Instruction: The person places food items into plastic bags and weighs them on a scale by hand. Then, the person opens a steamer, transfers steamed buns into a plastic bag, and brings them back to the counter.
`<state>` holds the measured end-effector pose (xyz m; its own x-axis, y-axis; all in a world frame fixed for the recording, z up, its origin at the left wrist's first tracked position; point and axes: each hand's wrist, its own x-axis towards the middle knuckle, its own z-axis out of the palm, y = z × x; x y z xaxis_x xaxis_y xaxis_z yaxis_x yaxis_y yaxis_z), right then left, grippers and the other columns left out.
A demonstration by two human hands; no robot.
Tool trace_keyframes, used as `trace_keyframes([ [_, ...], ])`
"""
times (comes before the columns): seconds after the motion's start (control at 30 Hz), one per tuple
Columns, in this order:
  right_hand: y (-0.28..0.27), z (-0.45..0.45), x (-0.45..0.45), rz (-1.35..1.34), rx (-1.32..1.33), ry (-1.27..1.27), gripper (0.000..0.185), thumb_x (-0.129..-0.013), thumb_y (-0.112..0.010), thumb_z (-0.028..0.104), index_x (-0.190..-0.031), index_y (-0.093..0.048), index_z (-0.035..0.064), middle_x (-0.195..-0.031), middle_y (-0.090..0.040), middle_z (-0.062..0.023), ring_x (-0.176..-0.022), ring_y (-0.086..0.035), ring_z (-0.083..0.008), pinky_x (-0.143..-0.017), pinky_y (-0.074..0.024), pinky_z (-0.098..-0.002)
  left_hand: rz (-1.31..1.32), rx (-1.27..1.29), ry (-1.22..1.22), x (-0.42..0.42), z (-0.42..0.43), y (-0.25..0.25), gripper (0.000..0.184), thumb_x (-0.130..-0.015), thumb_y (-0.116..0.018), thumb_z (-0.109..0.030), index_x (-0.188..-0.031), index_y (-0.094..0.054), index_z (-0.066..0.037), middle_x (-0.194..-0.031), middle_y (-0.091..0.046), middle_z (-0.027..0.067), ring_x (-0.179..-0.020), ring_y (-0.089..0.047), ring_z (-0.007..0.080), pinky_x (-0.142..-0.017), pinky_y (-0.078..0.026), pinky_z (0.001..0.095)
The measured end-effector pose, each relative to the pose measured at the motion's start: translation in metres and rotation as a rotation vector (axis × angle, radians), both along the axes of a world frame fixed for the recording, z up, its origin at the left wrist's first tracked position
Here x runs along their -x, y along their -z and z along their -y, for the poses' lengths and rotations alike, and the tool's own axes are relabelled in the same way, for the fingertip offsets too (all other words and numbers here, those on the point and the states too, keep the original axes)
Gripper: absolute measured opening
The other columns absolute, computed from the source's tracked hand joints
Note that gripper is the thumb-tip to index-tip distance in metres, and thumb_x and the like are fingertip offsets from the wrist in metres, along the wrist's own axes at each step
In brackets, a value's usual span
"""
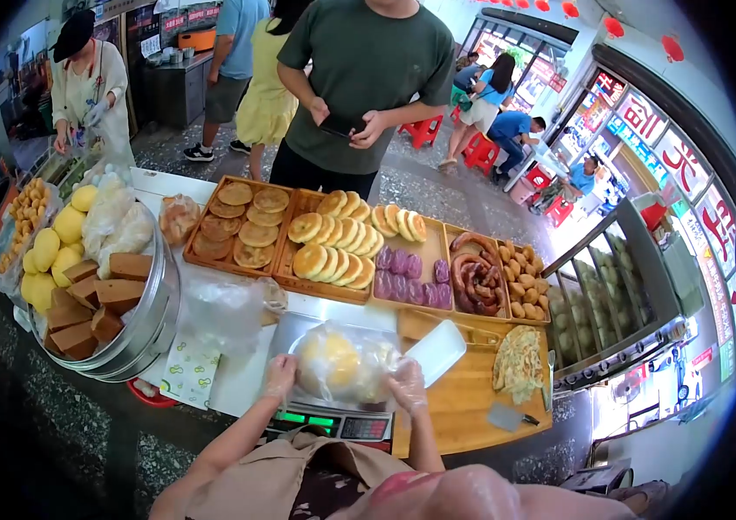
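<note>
A clear plastic bag (332,359) with round yellow buns inside lies on the metal pan of a digital scale (364,427). At the bag's left edge is my left hand (280,378), its fingers closed on the plastic. My right hand (407,387), in a thin clear glove, grips the gathered plastic at the other end. Just past it, a white plastic tray (447,351) lies tilted across the edge of the wooden board. More clear bags (221,312) are heaped left of the scale, above a green-patterned sheet (188,371).
Wooden trays (284,276) hold flat cakes, purple buns, sausages and small brown pieces. A round steamer (156,325) stands left with brown cake blocks and yellow buns. A shredded flatbread (520,364) and a knife (524,419) lie on the cutting board (463,407). A person (368,95) stands opposite, holding a phone.
</note>
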<state>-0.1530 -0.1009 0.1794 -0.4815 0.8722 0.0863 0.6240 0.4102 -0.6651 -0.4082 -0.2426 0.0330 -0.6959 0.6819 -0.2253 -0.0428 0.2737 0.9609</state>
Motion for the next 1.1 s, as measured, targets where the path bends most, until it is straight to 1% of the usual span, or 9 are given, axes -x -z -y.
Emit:
trace_keyframes([
  [0.13,-0.037,-0.005,-0.006,0.285,-0.077,-0.104,0.023,-0.076,-0.062,0.018,-0.093,-0.060,0.0028,-0.094,-0.060,-0.0186,-0.090,-0.057,-0.0345,-0.079,-0.0463,-0.0390,0.237,-0.043,0.028,0.005,0.012,-0.038,0.022,-0.090,-0.053,-0.025,-0.095,-0.058,-0.004,-0.072,-0.056,0.0017,-0.060,-0.052,0.0105,-0.052,-0.044,0.0242],
  [0.27,-0.097,0.000,0.006,0.354,-0.206,-0.123,0.024,-0.074,-0.062,0.015,-0.096,-0.058,0.0048,-0.089,-0.062,-0.0161,-0.088,-0.058,-0.0355,-0.077,-0.0462,-0.0406,0.208,-0.022,0.005,0.018,0.027,-0.057,0.018,-0.089,-0.056,-0.023,-0.095,-0.058,-0.006,-0.072,-0.056,0.0009,-0.059,-0.051,0.0083,-0.052,-0.043,0.0220],
  [0.37,-0.142,0.015,0.052,-0.051,-0.467,-0.039,0.016,-0.074,-0.059,-0.001,-0.089,-0.059,0.0045,-0.084,-0.063,-0.0150,-0.077,-0.061,-0.0333,-0.068,-0.0484,-0.0376,0.263,-0.065,-0.028,0.037,0.054,-0.055,0.017,-0.088,-0.057,-0.020,-0.098,-0.058,-0.006,-0.073,-0.056,0.0006,-0.060,-0.051,0.0079,-0.053,-0.043,0.0210],
  [0.57,-0.192,0.100,0.160,-0.514,-0.346,-0.278,0.014,-0.076,-0.060,0.000,-0.090,-0.060,0.0027,-0.087,-0.065,-0.0150,-0.079,-0.064,-0.0280,-0.072,-0.0499,-0.0329,0.178,-0.109,-0.109,0.101,0.157,-0.086,0.016,-0.087,-0.055,-0.013,-0.098,-0.059,-0.003,-0.083,-0.062,0.0042,-0.071,-0.057,0.0102,-0.062,-0.046,0.0218],
  [0.67,-0.182,0.153,0.224,-0.522,-0.107,-0.540,0.015,-0.076,-0.062,0.001,-0.091,-0.060,0.0041,-0.089,-0.066,-0.0127,-0.081,-0.064,-0.0274,-0.071,-0.0504,-0.0333,0.192,-0.044,-0.206,0.140,0.218,-0.088,0.014,-0.085,-0.058,-0.012,-0.095,-0.062,-0.003,-0.075,-0.060,0.0024,-0.066,-0.055,0.0087,-0.061,-0.046,0.0224],
  [0.8,-0.149,0.233,0.313,-0.474,-0.210,-0.557,0.013,-0.076,-0.064,0.002,-0.089,-0.059,0.0043,-0.085,-0.064,-0.0129,-0.076,-0.063,-0.0292,-0.068,-0.0502,-0.0346,0.214,-0.023,-0.121,0.217,0.342,-0.037,0.016,-0.083,-0.059,-0.011,-0.096,-0.064,-0.003,-0.079,-0.063,0.0053,-0.071,-0.058,0.0114,-0.065,-0.047,0.0244],
  [0.87,-0.133,0.280,0.358,-0.466,-0.223,-0.532,0.013,-0.076,-0.064,0.002,-0.088,-0.059,0.0044,-0.083,-0.063,-0.0127,-0.075,-0.062,-0.0296,-0.066,-0.0500,-0.0348,-0.067,0.237,0.071,0.268,0.409,-0.016,0.018,-0.081,-0.058,-0.011,-0.096,-0.066,-0.003,-0.078,-0.064,0.0076,-0.071,-0.060,0.0131,-0.064,-0.048,0.0266],
  [0.97,-0.116,0.343,0.416,-0.461,-0.155,-0.522,0.014,-0.075,-0.065,0.000,-0.087,-0.058,0.0044,-0.080,-0.062,-0.0120,-0.071,-0.061,-0.0298,-0.062,-0.0500,-0.0334,-0.092,0.568,0.083,0.325,0.474,-0.071,0.020,-0.080,-0.058,-0.015,-0.095,-0.067,-0.004,-0.089,-0.067,0.0132,-0.084,-0.063,0.0187,-0.077,-0.048,0.0316],
  [1.1,-0.115,0.403,0.470,-0.385,-0.173,-0.687,0.011,-0.076,-0.064,0.004,-0.085,-0.058,0.0036,-0.080,-0.062,-0.0130,-0.074,-0.061,-0.0310,-0.065,-0.0501,-0.0364,-0.085,0.487,-0.065,0.390,0.544,-0.044,0.023,-0.082,-0.056,-0.019,-0.096,-0.065,-0.002,-0.087,-0.066,0.0152,-0.082,-0.063,0.0250,-0.075,-0.049,0.0356],
])
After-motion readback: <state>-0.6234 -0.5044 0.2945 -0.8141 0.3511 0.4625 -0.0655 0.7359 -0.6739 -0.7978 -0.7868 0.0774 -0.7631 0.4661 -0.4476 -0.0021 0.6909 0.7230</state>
